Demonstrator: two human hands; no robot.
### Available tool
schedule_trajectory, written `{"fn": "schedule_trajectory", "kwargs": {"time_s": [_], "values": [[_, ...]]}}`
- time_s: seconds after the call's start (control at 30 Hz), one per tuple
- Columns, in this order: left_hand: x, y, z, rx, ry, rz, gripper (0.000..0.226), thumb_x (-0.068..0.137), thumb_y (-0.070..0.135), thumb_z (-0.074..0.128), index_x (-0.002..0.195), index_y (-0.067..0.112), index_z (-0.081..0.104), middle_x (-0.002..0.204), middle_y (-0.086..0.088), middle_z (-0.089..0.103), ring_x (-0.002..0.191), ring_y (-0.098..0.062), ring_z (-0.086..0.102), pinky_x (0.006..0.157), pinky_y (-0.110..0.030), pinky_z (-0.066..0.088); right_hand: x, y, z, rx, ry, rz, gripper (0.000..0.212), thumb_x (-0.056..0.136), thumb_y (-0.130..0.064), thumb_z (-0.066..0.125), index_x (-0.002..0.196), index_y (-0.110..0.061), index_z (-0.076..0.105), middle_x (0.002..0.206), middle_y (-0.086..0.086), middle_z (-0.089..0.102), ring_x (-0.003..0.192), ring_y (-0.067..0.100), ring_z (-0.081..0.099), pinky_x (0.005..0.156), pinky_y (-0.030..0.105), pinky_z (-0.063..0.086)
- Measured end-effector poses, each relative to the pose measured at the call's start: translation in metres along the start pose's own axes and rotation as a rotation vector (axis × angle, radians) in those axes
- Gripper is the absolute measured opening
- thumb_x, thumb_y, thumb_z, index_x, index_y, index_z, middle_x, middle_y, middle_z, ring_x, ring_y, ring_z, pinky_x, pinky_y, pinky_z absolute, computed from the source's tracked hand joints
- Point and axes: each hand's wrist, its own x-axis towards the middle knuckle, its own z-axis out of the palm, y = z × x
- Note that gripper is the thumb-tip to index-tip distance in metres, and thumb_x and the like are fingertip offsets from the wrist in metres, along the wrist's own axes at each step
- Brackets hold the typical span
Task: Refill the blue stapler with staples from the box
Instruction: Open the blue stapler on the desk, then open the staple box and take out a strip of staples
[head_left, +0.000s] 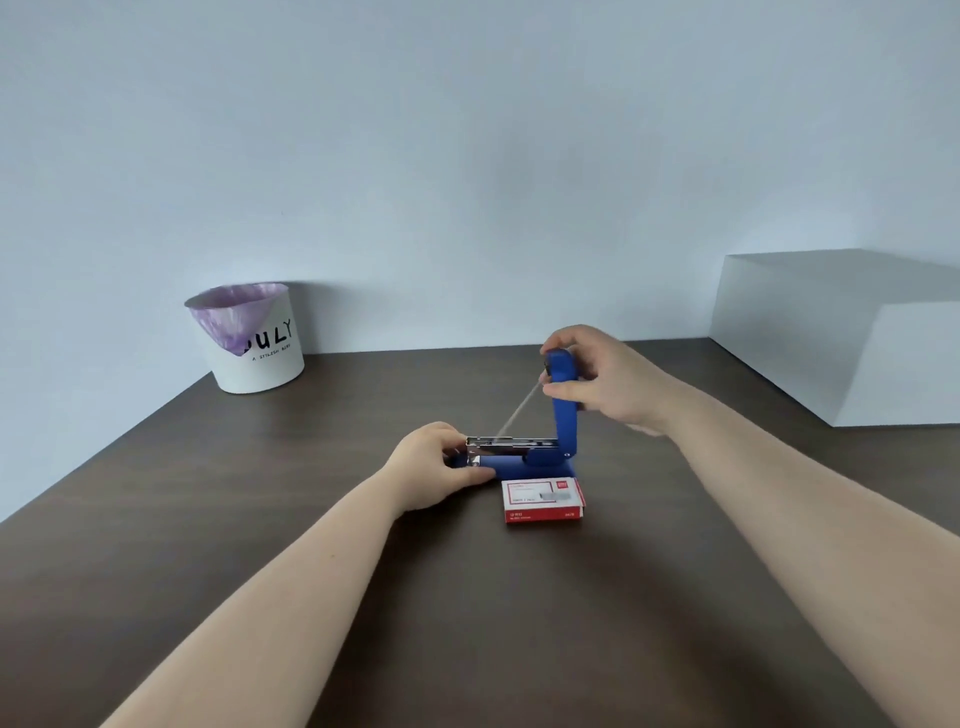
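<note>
The blue stapler (535, 460) stands on the dark wooden table, swung open. Its blue top arm (563, 400) points almost straight up and the metal staple channel (511, 443) lies flat and exposed, with a thin spring stretched between them. My left hand (434, 465) grips the front end of the stapler's base. My right hand (605, 382) holds the raised top arm near its tip. The red and white staple box (543, 500) lies closed on the table just in front of the stapler, touched by neither hand.
A white bin (257, 340) with a purple liner and black lettering stands at the back left against the wall. A large white box (852, 338) sits at the back right. The dark table (208, 519) stretches toward me.
</note>
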Motion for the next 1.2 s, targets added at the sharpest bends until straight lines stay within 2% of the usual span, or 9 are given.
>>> {"fn": "schedule_trajectory", "kwargs": {"time_s": [0.17,0.3,0.43,0.53,0.7,0.87,0.97,1.1,1.2], "values": [[-0.002,-0.001,-0.002,-0.003,0.003,-0.027,0.034,0.070,0.044,0.072,0.084,0.013,0.068,0.093,-0.007,0.062,0.087,-0.023,0.058,0.081,-0.039,0.048,-0.017,0.025,-0.011,0.431,0.097,0.070,0.027,0.086,0.006,0.057,0.101,-0.015,0.050,0.101,0.017,0.058,0.103,0.026,0.060,0.087,0.052,0.054],[-0.005,-0.001,-0.006,-0.067,0.015,-0.060,0.031,0.069,0.038,0.076,0.088,0.015,0.068,0.096,-0.007,0.064,0.090,-0.023,0.060,0.084,-0.038,0.049,-0.021,0.035,-0.015,0.480,0.099,0.082,0.023,0.087,0.007,0.056,0.095,-0.013,0.050,0.103,0.020,0.062,0.106,0.028,0.064,0.083,0.050,0.056],[-0.008,-0.009,-0.013,-0.086,0.012,-0.088,0.025,0.069,0.035,0.077,0.086,0.021,0.067,0.097,-0.004,0.065,0.090,-0.021,0.061,0.083,-0.034,0.048,-0.032,0.057,-0.017,0.365,0.126,0.161,0.017,0.083,0.007,0.062,0.088,-0.007,0.055,0.103,0.021,0.064,0.097,0.030,0.067,0.079,0.033,0.060],[-0.009,-0.014,-0.015,-0.085,0.009,-0.083,0.026,0.069,0.035,0.077,0.087,0.020,0.067,0.096,-0.005,0.066,0.090,-0.022,0.061,0.081,-0.032,0.047,-0.039,0.068,-0.013,0.054,0.166,0.170,0.018,0.074,-0.002,0.074,0.088,-0.012,0.069,0.089,0.003,0.069,0.084,0.016,0.063,0.070,0.012,0.052],[-0.007,-0.017,-0.012,-0.150,0.006,-0.116,0.034,0.070,0.031,0.077,0.100,0.020,0.065,0.100,-0.004,0.067,0.095,-0.022,0.062,0.087,-0.034,0.049,-0.037,0.067,-0.013,-0.174,0.130,0.161,0.023,0.069,-0.014,0.081,0.090,-0.017,0.071,0.092,-0.004,0.071,0.083,0.009,0.064,0.073,0.012,0.046],[-0.013,-0.011,-0.007,-0.274,0.030,-0.116,0.071,0.069,0.028,0.079,0.132,0.028,0.045,0.123,0.003,0.054,0.116,-0.013,0.051,0.108,-0.033,0.038,-0.037,0.069,-0.007,-0.312,0.134,0.114,0.031,0.068,-0.022,0.082,0.095,-0.021,0.065,0.091,-0.008,0.068,0.087,0.007,0.061,0.076,0.019,0.042],[-0.017,-0.003,-0.001,-0.188,0.226,-0.063,0.067,0.073,0.038,0.074,0.132,0.029,0.045,0.129,0.004,0.046,0.124,-0.014,0.039,0.110,-0.033,0.030,-0.039,0.069,-0.007,-0.335,0.197,0.084,0.036,0.071,-0.030,0.079,0.102,-0.029,0.062,0.103,-0.010,0.066,0.101,0.007,0.056,0.087,0.024,0.038],[-0.030,0.005,0.004,-0.077,0.587,0.077,0.045,0.073,0.056,0.055,0.100,0.021,0.066,0.096,0.003,0.057,0.094,-0.016,0.051,0.085,-0.028,0.043,-0.045,0.053,-0.001,-0.422,0.222,0.002,0.020,0.078,-0.035,0.071,0.096,-0.026,0.066,0.096,-0.007,0.066,0.088,0.009,0.055,0.076,0.020,0.040],[-0.036,0.012,0.007,-0.006,0.459,0.148,0.042,0.070,0.061,0.055,0.077,0.022,0.068,0.065,0.013,0.051,0.067,-0.008,0.048,0.064,-0.023,0.038,-0.051,0.039,0.006,-0.415,0.036,0.028,0.023,0.076,-0.035,0.074,0.094,-0.022,0.070,0.084,-0.003,0.066,0.068,0.008,0.054,0.065,0.018,0.043]]}}
